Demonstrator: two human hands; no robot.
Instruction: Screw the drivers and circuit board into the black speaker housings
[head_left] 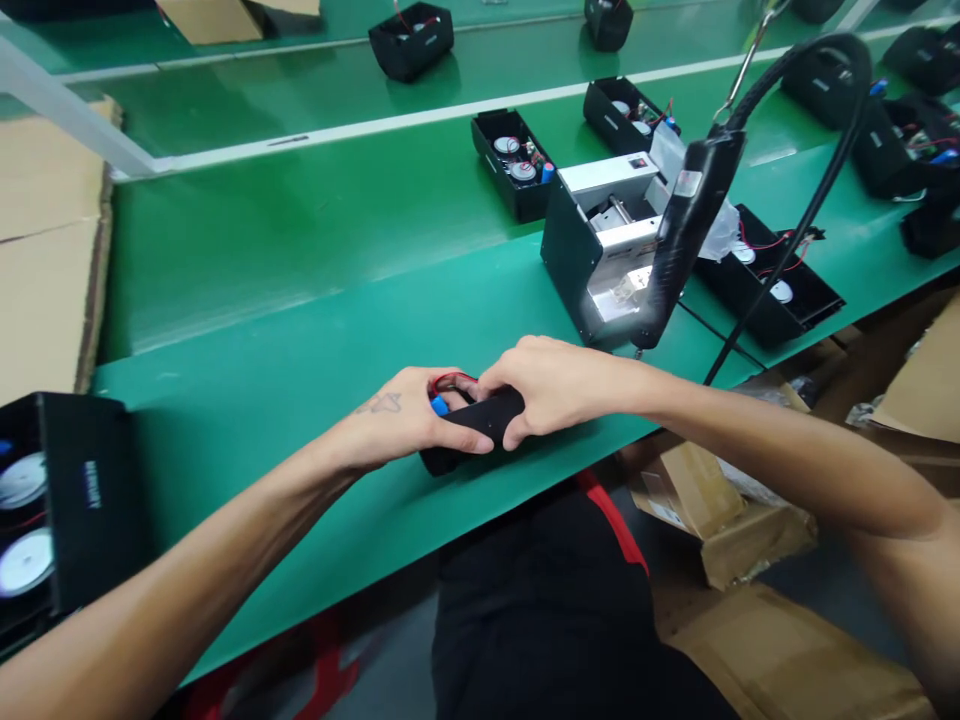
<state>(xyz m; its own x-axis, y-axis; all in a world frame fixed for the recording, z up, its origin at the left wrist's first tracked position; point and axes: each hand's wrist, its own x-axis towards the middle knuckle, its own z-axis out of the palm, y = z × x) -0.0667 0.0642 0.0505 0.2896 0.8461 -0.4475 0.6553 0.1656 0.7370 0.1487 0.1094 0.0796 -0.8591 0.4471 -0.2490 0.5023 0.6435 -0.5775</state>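
Observation:
A small black housing (pixel 480 425) with a red wire and a blue part inside lies near the front edge of the green table (pixel 300 340). My left hand (pixel 409 420) is wrapped round its left end, thumb along the front face. My right hand (pixel 551 385) grips its right end, fingers curled over the top and reaching into the opening by the red wire. Most of the housing is hidden under both hands.
A hanging black power screwdriver (pixel 686 240) with its cable dangles in front of a grey metal box (pixel 600 250). Several open black housings sit on the conveyor behind. A black unit (pixel 67 500) stands at left. Cardboard boxes lie on the floor at right.

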